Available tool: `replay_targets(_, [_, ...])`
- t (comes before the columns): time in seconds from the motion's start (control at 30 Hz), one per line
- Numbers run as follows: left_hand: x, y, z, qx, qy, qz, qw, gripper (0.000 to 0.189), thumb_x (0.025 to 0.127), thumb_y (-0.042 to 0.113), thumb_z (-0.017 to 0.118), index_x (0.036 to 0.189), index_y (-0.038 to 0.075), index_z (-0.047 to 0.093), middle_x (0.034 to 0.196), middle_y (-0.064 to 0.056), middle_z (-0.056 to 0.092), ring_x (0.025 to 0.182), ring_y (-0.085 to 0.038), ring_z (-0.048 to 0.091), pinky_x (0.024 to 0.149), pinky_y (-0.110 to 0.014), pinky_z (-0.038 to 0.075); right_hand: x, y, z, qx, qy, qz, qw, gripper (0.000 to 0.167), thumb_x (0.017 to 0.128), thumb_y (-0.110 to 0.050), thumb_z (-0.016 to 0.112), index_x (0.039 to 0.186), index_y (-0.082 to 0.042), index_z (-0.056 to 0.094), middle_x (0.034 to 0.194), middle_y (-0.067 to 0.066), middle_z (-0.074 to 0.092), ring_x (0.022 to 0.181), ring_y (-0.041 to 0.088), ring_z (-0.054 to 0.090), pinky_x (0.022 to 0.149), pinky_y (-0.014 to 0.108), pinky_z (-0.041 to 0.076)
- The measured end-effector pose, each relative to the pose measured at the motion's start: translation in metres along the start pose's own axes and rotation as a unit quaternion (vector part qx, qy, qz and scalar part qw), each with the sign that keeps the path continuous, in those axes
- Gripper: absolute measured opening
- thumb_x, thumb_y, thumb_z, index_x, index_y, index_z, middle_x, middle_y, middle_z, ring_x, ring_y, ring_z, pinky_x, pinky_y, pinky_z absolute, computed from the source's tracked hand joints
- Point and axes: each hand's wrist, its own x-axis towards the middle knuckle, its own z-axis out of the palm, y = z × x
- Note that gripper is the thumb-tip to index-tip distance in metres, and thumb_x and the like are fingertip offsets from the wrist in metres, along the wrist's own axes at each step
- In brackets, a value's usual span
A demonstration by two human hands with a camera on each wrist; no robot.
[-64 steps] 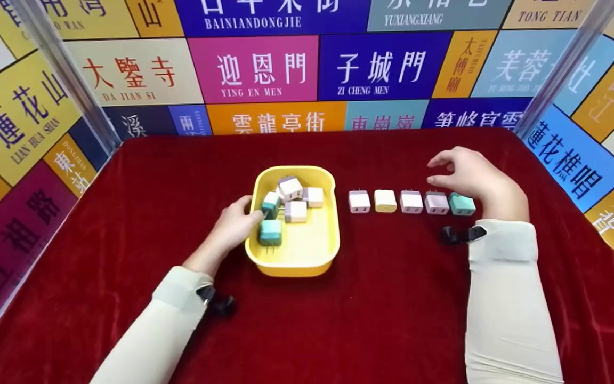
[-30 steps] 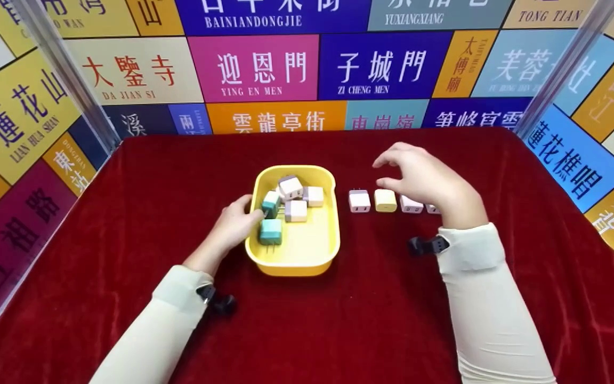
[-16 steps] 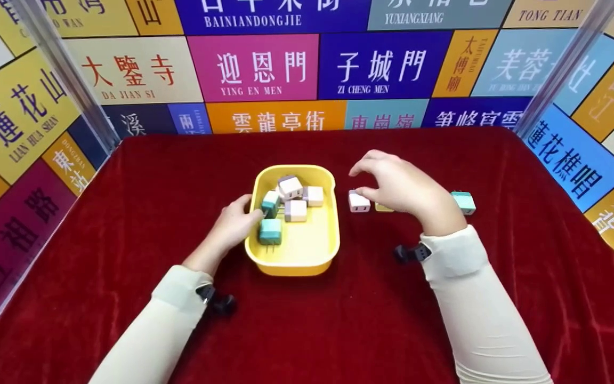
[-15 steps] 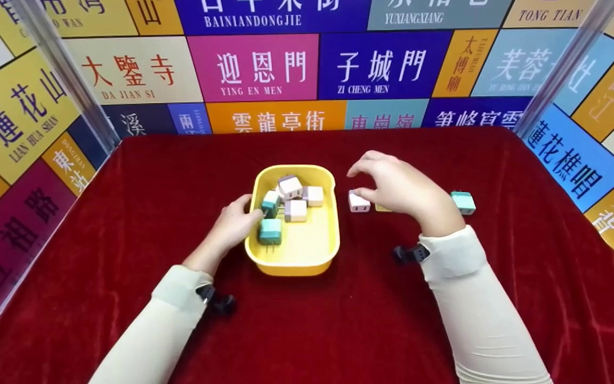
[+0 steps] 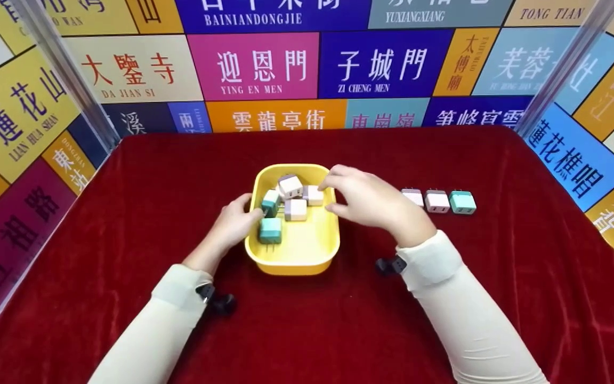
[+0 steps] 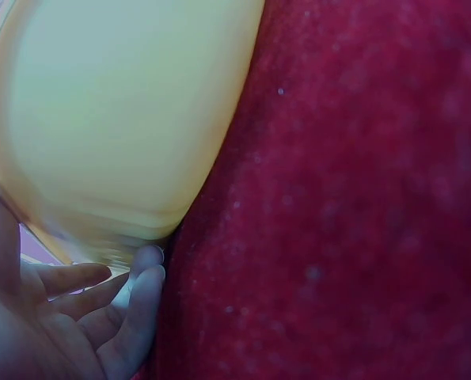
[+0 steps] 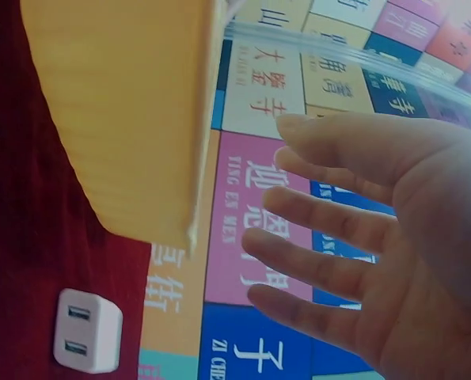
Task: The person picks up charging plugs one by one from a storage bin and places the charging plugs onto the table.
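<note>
Both forearms extend forward; the left hand curves its fingers opposite its thumb, while the right hand hangs raised, fingers slightly bent and apart.

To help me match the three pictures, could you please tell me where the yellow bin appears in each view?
Head: the yellow bin is near the middle, between the left hand and the right hand.
Left wrist: the yellow bin fills the upper left, cut by the top edge.
Right wrist: the yellow bin is upper left, cut by the top edge.
Shared landmark: the red cloth, visible in all three.
</note>
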Motion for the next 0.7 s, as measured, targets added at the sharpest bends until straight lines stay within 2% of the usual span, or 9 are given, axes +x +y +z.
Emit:
replay_targets(0.23, [0.0,0.001,0.0,-0.002,-0.002,-0.004,1.0,0.057,0.097,0.023,0.055,0.151,0.005,0.055,0.138,-0.018,0.065,0.121,-0.028,0.061,0.107,-0.043,0.05,0.009,-0.011,0.017,-0.015,-0.001,-0.017,0.9998,0.036,0.098,-0.022,0.077,0.13,-0.007,0.073,0.123,0.011,0.064,0.112,0.028,0.061,0.1,0.045,0.055])
replay_targets(0.47, [-0.001,0.002,-0.001,0.002,0.0,-0.002,1.0,0.057,0.097,0.022,0.055,0.151,0.005,0.055,0.139,-0.018,0.065,0.122,-0.028,0.061,0.107,-0.043,0.05,0.015,-0.017,0.027,-0.018,0.011,-0.022,0.9995,0.039,0.098,-0.021,0.077,0.134,-0.009,0.072,0.12,0.01,0.064,0.098,0.026,0.061,0.088,0.043,0.057])
replay_targets(0.7, [-0.002,0.002,0.0,0.008,0.008,0.005,0.9999,0.055,0.096,0.022,0.055,0.149,0.006,0.057,0.137,-0.018,0.066,0.12,-0.029,0.061,0.106,-0.043,0.051,0.025,-0.015,0.016,-0.008,0.024,0.006,0.9997,0.029,0.099,-0.022,0.075,0.125,-0.009,0.077,0.12,0.01,0.066,0.105,0.028,0.066,0.098,0.043,0.056])
